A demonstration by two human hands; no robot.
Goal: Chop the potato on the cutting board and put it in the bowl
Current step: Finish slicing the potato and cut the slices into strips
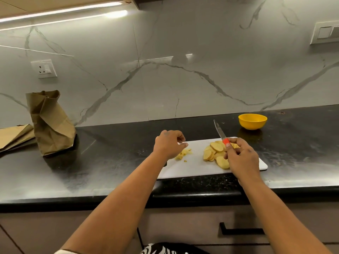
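One white cutting board (194,165), flat, smooth, rectangular with rounded corners, lies on the black speckled stone counter (110,162) near its front edge. On the board are two groups of potato. At the right lies a heap of potato slices (216,153), pale yellow rounds with tan edges, overlapping; roughly eight to ten can be seen, the exact number hidden by the right hand. At the left lies a small pile of chopped bits (183,154), irregular and pale yellow, with one stray crumb beside it.

One yellow bowl (252,121), round and glossy, stands on the counter beyond the board's far right corner, apart from it. Its inside cannot be seen.

The right hand (240,156) holds one knife (221,133) by its orange handle, fingers curled round it, the thin metal blade pointing up and away to the far left. The left hand (169,143) hovers over the board's left end above the bits, fingers loosely curled, thumb and forefinger near each other, holding nothing visible.

At the far left stand one crumpled brown paper bag (50,123), upright, and one flattened bag (14,135) beside it.
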